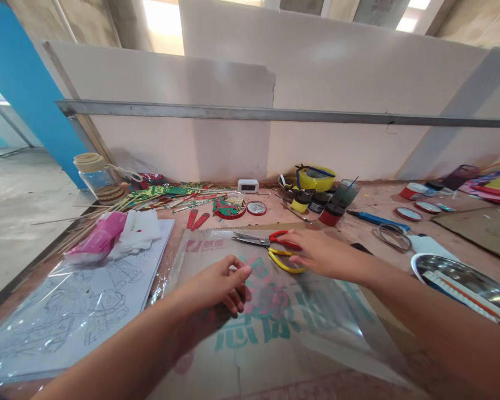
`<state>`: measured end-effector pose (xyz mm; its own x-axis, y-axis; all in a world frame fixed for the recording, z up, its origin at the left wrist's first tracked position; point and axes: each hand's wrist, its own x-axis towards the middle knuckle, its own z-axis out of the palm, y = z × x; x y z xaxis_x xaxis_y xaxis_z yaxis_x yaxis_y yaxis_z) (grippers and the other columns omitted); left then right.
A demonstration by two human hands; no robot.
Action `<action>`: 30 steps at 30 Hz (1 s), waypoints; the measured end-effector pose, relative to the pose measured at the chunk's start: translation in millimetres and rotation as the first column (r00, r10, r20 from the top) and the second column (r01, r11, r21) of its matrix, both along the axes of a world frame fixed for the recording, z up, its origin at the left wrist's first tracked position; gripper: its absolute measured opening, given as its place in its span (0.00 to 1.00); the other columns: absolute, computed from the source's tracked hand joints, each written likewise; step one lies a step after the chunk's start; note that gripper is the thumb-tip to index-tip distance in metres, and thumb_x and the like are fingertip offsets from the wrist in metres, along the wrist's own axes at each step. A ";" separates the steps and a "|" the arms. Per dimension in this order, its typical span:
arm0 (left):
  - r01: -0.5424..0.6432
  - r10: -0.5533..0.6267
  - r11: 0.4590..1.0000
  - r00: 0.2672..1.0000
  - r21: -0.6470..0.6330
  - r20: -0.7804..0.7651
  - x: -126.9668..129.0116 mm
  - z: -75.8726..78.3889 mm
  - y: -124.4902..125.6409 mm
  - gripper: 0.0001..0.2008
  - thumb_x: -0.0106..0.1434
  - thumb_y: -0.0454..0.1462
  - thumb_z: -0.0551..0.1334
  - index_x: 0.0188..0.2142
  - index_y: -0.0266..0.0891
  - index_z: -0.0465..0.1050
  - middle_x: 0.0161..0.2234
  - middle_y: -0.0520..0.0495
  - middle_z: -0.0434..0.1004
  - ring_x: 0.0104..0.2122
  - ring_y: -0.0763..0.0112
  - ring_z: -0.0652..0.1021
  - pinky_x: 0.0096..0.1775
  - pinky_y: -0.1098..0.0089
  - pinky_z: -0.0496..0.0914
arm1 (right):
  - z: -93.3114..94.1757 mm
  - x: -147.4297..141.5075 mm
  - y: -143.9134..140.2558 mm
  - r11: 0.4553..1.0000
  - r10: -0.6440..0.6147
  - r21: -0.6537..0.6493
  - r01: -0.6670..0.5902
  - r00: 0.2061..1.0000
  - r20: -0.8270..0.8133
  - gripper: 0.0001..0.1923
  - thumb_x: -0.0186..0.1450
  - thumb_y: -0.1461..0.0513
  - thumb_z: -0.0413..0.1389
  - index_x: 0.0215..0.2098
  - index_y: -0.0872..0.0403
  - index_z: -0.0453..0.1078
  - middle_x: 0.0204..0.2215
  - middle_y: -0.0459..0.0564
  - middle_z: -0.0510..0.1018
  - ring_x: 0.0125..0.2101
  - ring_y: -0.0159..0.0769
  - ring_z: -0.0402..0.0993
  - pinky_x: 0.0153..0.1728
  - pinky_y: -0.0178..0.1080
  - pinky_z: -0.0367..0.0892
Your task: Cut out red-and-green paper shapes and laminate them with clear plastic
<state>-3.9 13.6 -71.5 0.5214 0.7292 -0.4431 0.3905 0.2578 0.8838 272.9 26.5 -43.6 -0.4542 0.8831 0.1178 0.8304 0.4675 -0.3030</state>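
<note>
A pair of scissors (pixel 254 239) with one red and one yellow handle lies over a printed clear plastic sheet (pixel 250 328), blades pointing left and slightly apart. My right hand (pixel 316 253) reaches in from the right, with fingers on the red handle and thumb by the yellow one. My left hand (pixel 229 283) hovers above the sheet, left of the scissors' handles. Its fingers are loosely bent and apart, and nothing shows in them. Beneath the clear sheet lies brown cardboard with pink and green print.
At left, line drawings (pixel 108 300) lie under plastic with a pink packet (pixel 98 236) on top. Along the back stand a jar (pixel 95 178), a small white digital display (pixel 248 186), paint pots (pixel 332 213) and a yellow bowl (pixel 316 179). A metal basin (pixel 425 264) sits at right.
</note>
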 end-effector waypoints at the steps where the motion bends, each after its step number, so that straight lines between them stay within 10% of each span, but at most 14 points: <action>1: -0.034 0.036 0.999 0.998 -0.027 0.044 1.7 -4.4 0.4 0.26 0.59 0.60 0.61 0.38 0.43 0.58 0.28 0.49 0.81 0.20 0.70 0.79 0.21 0.73 0.70 | -11.5 -2.1 4.8 1.000 0.007 -0.014 -0.007 1.000 0.023 0.24 0.62 0.64 0.60 0.57 0.47 0.72 0.50 0.52 0.79 0.49 0.46 0.76 0.49 0.44 0.70; 7: -0.205 0.221 0.974 0.952 -0.092 0.214 11.0 -13.9 -1.6 0.26 0.54 0.44 0.73 0.40 0.42 0.55 0.25 0.54 0.78 0.20 0.71 0.79 0.23 0.72 0.73 | -49.7 -7.3 19.7 0.999 -0.023 0.031 0.022 0.999 0.032 0.23 0.63 0.67 0.56 0.56 0.51 0.72 0.46 0.57 0.77 0.45 0.48 0.75 0.46 0.44 0.69; 14: -0.384 0.429 0.899 0.868 -0.209 0.249 12.5 0.6 -0.8 0.45 0.56 0.32 0.70 0.66 0.35 0.45 0.35 0.46 0.81 0.23 0.73 0.80 0.29 0.72 0.76 | -73.3 -5.0 29.2 0.973 -0.200 0.083 0.214 0.968 -0.149 0.30 0.60 0.65 0.57 0.61 0.58 0.64 0.50 0.64 0.72 0.50 0.53 0.72 0.51 0.52 0.68; 20: -0.271 0.315 0.931 0.935 -0.244 0.163 9.1 4.7 4.8 0.21 0.63 0.47 0.65 0.48 0.33 0.71 0.26 0.46 0.80 0.19 0.74 0.78 0.22 0.77 0.72 | -77.4 -16.2 21.6 0.976 -0.153 0.097 0.196 0.927 -0.341 0.29 0.60 0.63 0.55 0.60 0.53 0.60 0.56 0.58 0.71 0.54 0.47 0.71 0.55 0.48 0.68; 30: -0.265 0.254 0.963 0.951 0.042 0.175 6.1 -6.5 7.1 0.12 0.63 0.44 0.62 0.39 0.38 0.68 0.19 0.52 0.76 0.13 0.75 0.71 0.15 0.77 0.63 | -49.6 11.4 35.4 0.941 -0.228 0.099 0.322 0.825 -0.517 0.29 0.60 0.64 0.54 0.61 0.50 0.67 0.52 0.54 0.77 0.52 0.47 0.74 0.56 0.50 0.68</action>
<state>2.2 20.7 -78.0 0.3729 0.8732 -0.3139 0.1642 0.2709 0.9485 284.4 61.8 -93.3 -0.0355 0.9057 0.4224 0.6949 0.3261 -0.6409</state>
